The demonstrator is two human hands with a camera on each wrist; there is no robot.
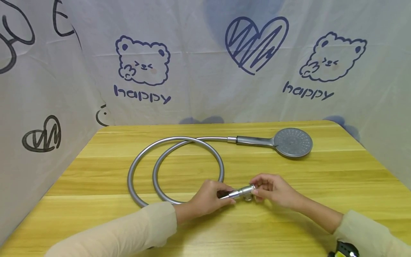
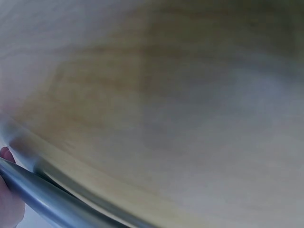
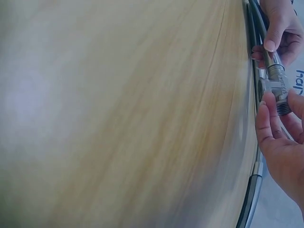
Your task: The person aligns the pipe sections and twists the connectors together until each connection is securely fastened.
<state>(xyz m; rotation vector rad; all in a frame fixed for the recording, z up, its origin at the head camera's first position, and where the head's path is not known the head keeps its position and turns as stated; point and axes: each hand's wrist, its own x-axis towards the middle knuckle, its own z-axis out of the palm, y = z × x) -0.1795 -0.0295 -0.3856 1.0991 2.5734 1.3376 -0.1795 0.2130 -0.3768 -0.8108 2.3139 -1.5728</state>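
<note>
Just below the table's middle in the head view, my left hand (image 1: 208, 200) grips the metal end of a grey shower hose (image 1: 131, 178). My right hand (image 1: 276, 191) pinches a T-shaped metal fitting (image 1: 246, 190) by its far end, and the fitting meets the hose end in line. The right wrist view shows the fitting (image 3: 275, 86) closer, with a side outlet and a threaded end beside the right fingertips. Part of the hose (image 2: 52, 202) crosses the lower left corner of the left wrist view, against a bit of the left hand (image 2: 9, 206).
The hose lies in loops on the wooden table (image 1: 96, 171). Its other end joins a round grey shower head (image 1: 293, 142) at the back right. A white cloth (image 1: 199, 85) with drawings hangs behind and beside the table. Something black and yellow (image 1: 344, 249) shows at the bottom right.
</note>
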